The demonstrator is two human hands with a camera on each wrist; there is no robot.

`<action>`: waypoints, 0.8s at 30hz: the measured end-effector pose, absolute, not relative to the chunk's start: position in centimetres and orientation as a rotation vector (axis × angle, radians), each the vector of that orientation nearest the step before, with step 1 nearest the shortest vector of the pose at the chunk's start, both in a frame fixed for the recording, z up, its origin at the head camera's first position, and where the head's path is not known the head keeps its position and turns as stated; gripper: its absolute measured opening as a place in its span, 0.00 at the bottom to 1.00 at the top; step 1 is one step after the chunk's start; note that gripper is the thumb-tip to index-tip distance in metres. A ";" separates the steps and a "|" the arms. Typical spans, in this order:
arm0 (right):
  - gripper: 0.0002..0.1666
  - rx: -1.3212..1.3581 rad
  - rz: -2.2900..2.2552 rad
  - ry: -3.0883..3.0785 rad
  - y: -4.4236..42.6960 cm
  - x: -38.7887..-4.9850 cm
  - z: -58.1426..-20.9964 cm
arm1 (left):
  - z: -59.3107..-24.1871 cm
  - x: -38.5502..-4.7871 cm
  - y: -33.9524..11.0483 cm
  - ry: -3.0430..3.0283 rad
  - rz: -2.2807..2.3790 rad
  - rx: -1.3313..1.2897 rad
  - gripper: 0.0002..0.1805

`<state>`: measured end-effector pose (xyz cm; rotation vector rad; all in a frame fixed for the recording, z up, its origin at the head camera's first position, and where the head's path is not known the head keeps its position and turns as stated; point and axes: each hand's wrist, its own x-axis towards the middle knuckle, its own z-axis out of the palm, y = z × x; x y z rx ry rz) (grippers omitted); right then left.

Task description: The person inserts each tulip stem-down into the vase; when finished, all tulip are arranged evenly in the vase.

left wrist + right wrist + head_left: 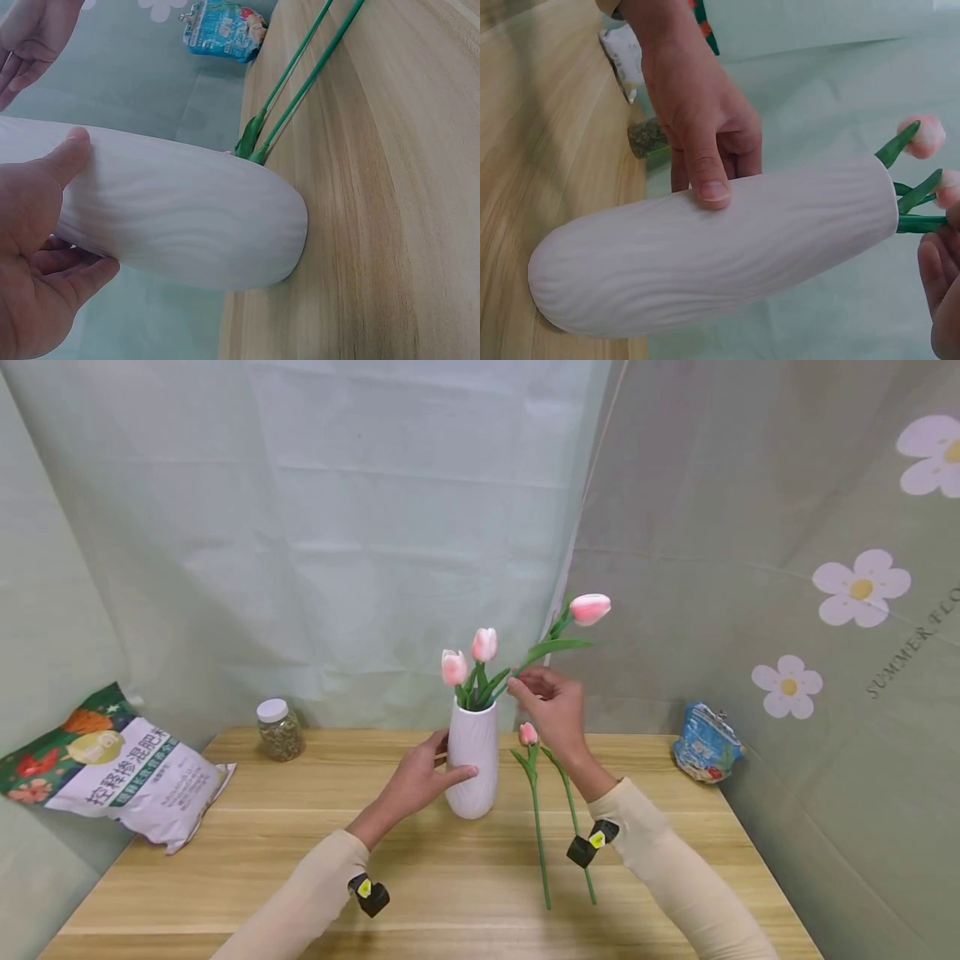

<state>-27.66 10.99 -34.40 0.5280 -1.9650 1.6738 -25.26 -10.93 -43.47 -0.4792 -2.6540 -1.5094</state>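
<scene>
A white ribbed vase [472,764] stands upright on the wooden table, with two pink tulips [484,646] in its mouth. My left hand [423,777] holds its left side, the thumb across the front and the fingers behind. My right hand [551,702] pinches the green stem of another tulip [590,609], which leans to the right above the vase. In the right wrist view this stem [922,223] enters the vase mouth; its lower end is hidden inside. Two more stems lie on the table right of the vase; one tulip head [528,733] shows, the other is hidden behind my right hand.
A printed fertilizer bag [142,768] leans at the table's left edge. Behind it stands a clear jar [280,731] with a white lid and dried contents. A blue package [707,743] with a clip sits at the back right. Cloth walls [375,568] surround the table.
</scene>
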 end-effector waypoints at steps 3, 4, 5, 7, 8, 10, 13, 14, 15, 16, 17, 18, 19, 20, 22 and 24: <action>0.08 0.557 1.588 -2.047 11.0 -27.7 -34.7 | -43.5 -25.3 -11.0 -2.651 -1.504 -0.490 0.46; 0.09 0.566 1.570 -2.074 11.0 -27.7 -34.8 | -43.5 -25.3 -11.0 -2.648 -1.501 -0.494 0.46; 0.09 0.579 1.559 -2.094 11.0 -27.7 -34.8 | -43.5 -25.3 -11.0 -2.644 -1.503 -0.498 0.46; 0.10 0.601 1.549 -2.124 11.0 -27.6 -34.9 | -43.5 -25.2 -11.0 -2.637 -1.506 -0.506 0.45; 0.10 0.605 1.545 -2.133 11.1 -27.6 -34.9 | -43.4 -25.2 -11.0 -2.637 -1.512 -0.505 0.45; 0.11 0.606 1.550 -2.139 11.1 -27.5 -34.9 | -43.4 -25.1 -11.0 -2.631 -1.518 -0.509 0.45; 0.11 0.588 1.560 -2.129 11.2 -27.4 -34.9 | -43.3 -25.1 -10.9 -2.629 -1.520 -0.510 0.45; 0.11 0.583 1.568 -2.118 11.2 -27.4 -34.9 | -43.3 -25.0 -10.9 -2.630 -1.516 -0.510 0.45; 0.11 0.578 1.575 -2.109 11.2 -27.4 -34.8 | -43.3 -25.0 -10.9 -2.629 -1.513 -0.509 0.45; 0.10 0.573 1.582 -2.098 11.2 -27.4 -34.8 | -43.3 -25.0 -10.9 -2.629 -1.510 -0.510 0.45; 0.11 0.572 1.587 -2.088 11.1 -27.4 -34.8 | -43.3 -25.1 -10.9 -2.629 -1.505 -0.510 0.45; 0.11 0.571 1.590 -2.081 11.1 -27.4 -34.8 | -43.3 -25.1 -10.9 -2.630 -1.502 -0.509 0.45; 0.11 0.572 1.588 -2.079 11.0 -27.4 -34.8 | -43.3 -25.1 -10.9 -2.630 -1.501 -0.508 0.45; 0.11 0.572 1.586 -2.082 11.0 -27.4 -34.8 | -43.4 -25.1 -10.9 -2.630 -1.501 -0.506 0.45; 0.11 0.569 1.571 -2.115 10.9 -27.4 -34.8 | -43.4 -25.2 -10.9 -2.631 -1.498 -0.502 0.45; 0.11 0.558 1.549 -2.169 10.8 -27.5 -34.8 | -43.4 -25.2 -10.9 -2.636 -1.498 -0.496 0.45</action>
